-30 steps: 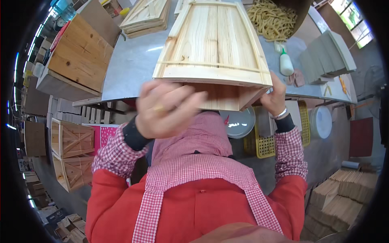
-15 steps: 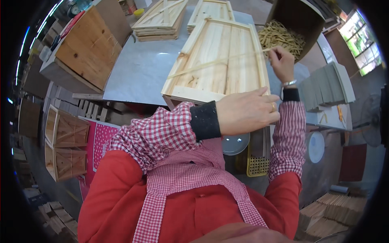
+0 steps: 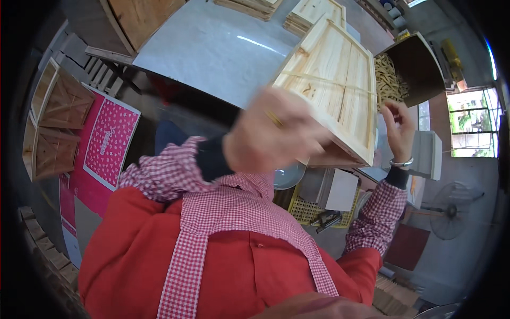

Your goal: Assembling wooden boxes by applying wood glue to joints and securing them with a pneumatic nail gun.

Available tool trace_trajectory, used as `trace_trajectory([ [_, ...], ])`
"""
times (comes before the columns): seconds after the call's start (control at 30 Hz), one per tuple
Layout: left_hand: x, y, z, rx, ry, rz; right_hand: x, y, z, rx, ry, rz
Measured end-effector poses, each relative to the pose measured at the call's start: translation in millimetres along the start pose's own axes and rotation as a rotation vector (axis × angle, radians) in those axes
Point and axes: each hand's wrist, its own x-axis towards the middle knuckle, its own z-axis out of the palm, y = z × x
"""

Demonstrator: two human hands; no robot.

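Observation:
A tapered pale-wood crate (image 3: 332, 64) with a raised rim sits at the right side of the table, its near end tilted up. Across its upper face runs a thin yellowish rubber band (image 3: 353, 86), reaching both long edges. My left hand (image 3: 279, 130) is smeared by motion in front of the crate's near left corner; its fingers cannot be made out. Beside the crate's right edge is my right hand (image 3: 399, 127), thumb and bent fingers apart, with nothing visible in it. A pile of similar bands (image 3: 389, 80) lies just beyond it in a dark tipped box (image 3: 417, 69).
Flat wooden pieces (image 3: 255, 8) are stacked at the table's (image 3: 212, 45) far side. At left stand small wooden crates (image 3: 58, 106) beside a pink patterned sheet (image 3: 112, 141). A yellow plastic basket (image 3: 303, 204) lies below the table; a fan (image 3: 451, 210) stands at right.
My left hand has swung left off the crate's right edge. My right hand has let go of the band, which now lies across the crate. The view has turned, and the crate's near end is raised.

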Motion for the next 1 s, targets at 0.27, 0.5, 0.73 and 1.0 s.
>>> trace_trajectory([
  [0.27, -33, -44, -24, -0.558, 0.044, -0.725, 60, -112, 79, -0.119, -0.452, -0.633],
  [0.5, -32, -50, -23, -0.503, -0.160, -0.640, 140, -74, 77, -0.178, -0.299, -0.632],
  [0.73, -20, -52, -19, -0.542, -0.162, -0.601, 151, 5, 44, -0.117, -0.305, -0.371],
  [1.0, -20, -53, -14, -0.294, -0.210, -0.462, 103, 205, 39, -0.314, 0.126, 0.081],
])
